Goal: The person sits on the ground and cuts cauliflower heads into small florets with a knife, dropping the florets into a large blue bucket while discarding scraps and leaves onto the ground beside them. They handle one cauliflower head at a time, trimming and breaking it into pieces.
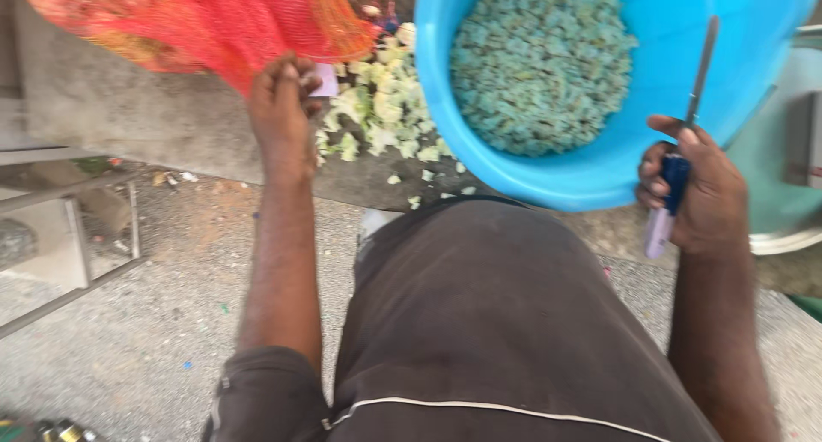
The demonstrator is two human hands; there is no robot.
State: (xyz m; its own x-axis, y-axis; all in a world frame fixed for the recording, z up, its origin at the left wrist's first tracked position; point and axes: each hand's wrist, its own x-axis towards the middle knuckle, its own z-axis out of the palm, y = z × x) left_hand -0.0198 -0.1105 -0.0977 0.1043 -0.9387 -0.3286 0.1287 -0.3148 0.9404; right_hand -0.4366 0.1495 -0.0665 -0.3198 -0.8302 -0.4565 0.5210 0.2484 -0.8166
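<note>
1. Landmark taken as the blue basin [599,164], which sat on a grey concrete ledge [128,108] that served as the bench, directly ahead of the person's lap.
2. The basin held a heap of finely chopped pale green pieces [539,65], piled toward its left wall.
3. Left of the basin, loose chopped scraps [381,108] lay scattered on the ledge, apparently spill from cutting done beside the rim.
4. Further left of the basin, the left hand [278,104] was closed in a fist on the lower edge of an orange-red mesh sack [214,22], pinching the netting together with a small pale tag; the grip looked suited to dragging or steadying the sack.
5. At the basin's right rim, the right hand [702,194] was clenched around the blue handle of a knife [685,125], blade pointing up and away over the rim, kept clear of the body.
6. Frame was motion-blurred; blade edge detail could not be read.
</note>
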